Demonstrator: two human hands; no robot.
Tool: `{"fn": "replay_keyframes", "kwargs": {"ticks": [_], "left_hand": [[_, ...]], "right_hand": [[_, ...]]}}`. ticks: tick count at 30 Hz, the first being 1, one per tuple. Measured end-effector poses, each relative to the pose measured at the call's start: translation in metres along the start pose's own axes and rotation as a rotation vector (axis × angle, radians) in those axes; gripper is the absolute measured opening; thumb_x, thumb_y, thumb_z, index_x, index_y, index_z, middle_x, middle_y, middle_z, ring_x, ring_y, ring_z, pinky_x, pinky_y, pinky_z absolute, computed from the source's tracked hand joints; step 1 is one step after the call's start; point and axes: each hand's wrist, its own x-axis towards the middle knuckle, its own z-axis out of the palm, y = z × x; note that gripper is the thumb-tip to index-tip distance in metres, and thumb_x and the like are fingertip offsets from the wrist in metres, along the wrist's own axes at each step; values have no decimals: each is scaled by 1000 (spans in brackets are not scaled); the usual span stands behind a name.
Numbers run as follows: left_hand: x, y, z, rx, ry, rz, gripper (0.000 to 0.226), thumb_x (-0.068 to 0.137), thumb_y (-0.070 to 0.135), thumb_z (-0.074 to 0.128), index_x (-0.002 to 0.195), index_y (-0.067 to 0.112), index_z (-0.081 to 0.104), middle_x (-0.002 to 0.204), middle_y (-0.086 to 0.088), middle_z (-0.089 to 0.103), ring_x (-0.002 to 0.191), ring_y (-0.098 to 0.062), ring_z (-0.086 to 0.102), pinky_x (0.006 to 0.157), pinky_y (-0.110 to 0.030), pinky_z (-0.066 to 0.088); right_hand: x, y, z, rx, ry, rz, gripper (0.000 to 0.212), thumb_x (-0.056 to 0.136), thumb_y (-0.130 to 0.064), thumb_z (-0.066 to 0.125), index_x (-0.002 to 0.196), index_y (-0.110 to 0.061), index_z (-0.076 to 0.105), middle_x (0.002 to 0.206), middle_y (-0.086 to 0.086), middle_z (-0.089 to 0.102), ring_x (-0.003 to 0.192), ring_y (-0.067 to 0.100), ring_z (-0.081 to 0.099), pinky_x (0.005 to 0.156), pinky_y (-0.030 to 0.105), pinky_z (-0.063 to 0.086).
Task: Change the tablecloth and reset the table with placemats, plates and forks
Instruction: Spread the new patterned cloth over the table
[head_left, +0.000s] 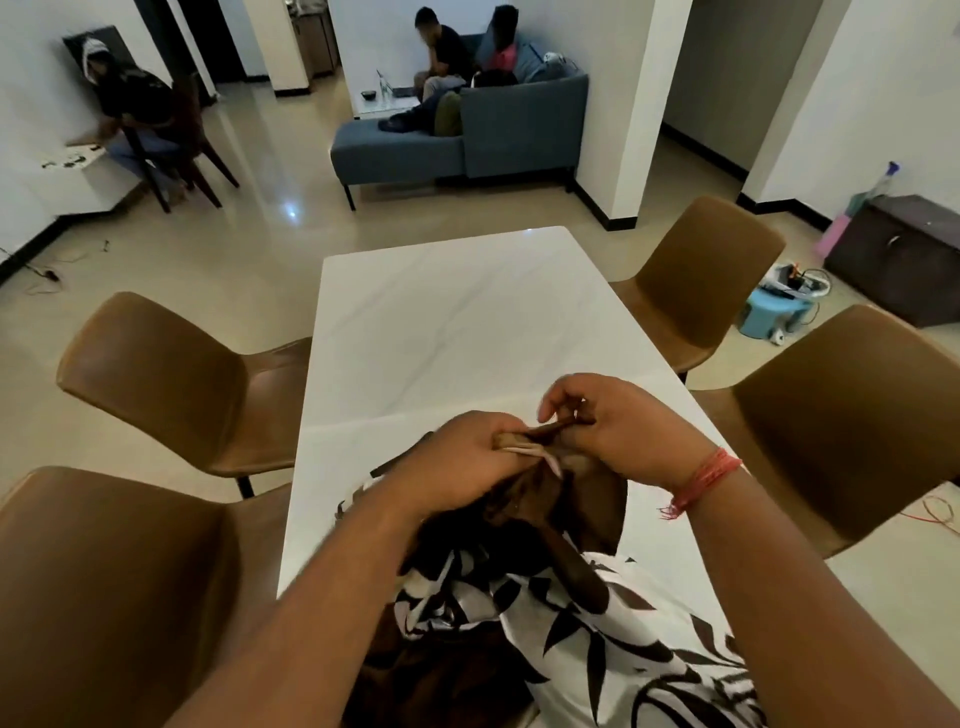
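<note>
both hands, left (457, 457) and right (618, 431), each grip clamped on the bunched tablecloth (597, 618) over the white bench (457, 322).

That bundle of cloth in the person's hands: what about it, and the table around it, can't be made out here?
All in the head view:
- Cloth: its near part is cut off by the bottom edge; size and full pattern unknown.
- Pinched fold: the left hand and right hand cover it.
- Table: its near end lies hidden under cloth and arms.
- Placemats, plates, forks: none in view.
</note>
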Motion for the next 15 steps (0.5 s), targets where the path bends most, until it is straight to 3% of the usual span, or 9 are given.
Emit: {"fn": "replay_keyframes", "kwargs": {"ticks": [2,4,8,9,11,13,15], "left_hand": [[-7,-16,-16,-101,2,-13,10,91,27,67,93,21,75,90,0,74,88,-15,67,88,-40,51],[-16,-30,-30,-280,-14,-47,14,93,13,66,92,22,77,92,-1,75,90,-16,70,90,-37,52],[-22,-53,-42,-472,-50,-98,20,91,4,67,100,18,78,105,-10,75,103,-27,70,99,-39,52],[-22,-56,-43,-489,-67,-99,23,90,3,68,101,21,79,107,-9,75,107,-28,69,99,-37,52],[-22,-57,-41,-497,-99,-85,28,89,5,67,105,25,78,112,-5,74,111,-27,67,99,-35,52],[-21,-57,-37,-467,-127,-74,30,86,15,68,113,25,76,117,-4,73,113,-25,67,103,-40,50],[-19,-58,-32,-442,-159,-75,35,84,26,70,119,24,73,121,-5,71,116,-26,65,107,-47,47]], "right_hand": [[-1,11,-5,-242,-41,-36,12,92,-18,65,97,-27,71,93,-13,62,84,2,56,70,6,39],[-3,25,-2,-315,-76,-3,14,95,-17,60,96,-25,72,92,-13,61,85,6,57,71,8,39],[-13,38,16,6,90,45,10,98,-19,58,98,-25,66,99,-14,64,94,1,59,77,11,43],[-16,35,22,142,80,35,11,97,-22,59,105,-27,64,105,-16,64,98,-3,59,80,11,45],[-20,26,38,354,-64,38,31,94,-28,65,124,-34,58,118,-20,62,109,-6,58,86,12,50],[-18,20,57,299,-154,12,39,91,-35,68,128,-40,56,118,-21,63,109,-2,60,91,18,51],[-14,17,73,230,-103,1,15,93,-35,65,107,-40,66,100,-21,69,95,-3,63,85,24,52]]}}
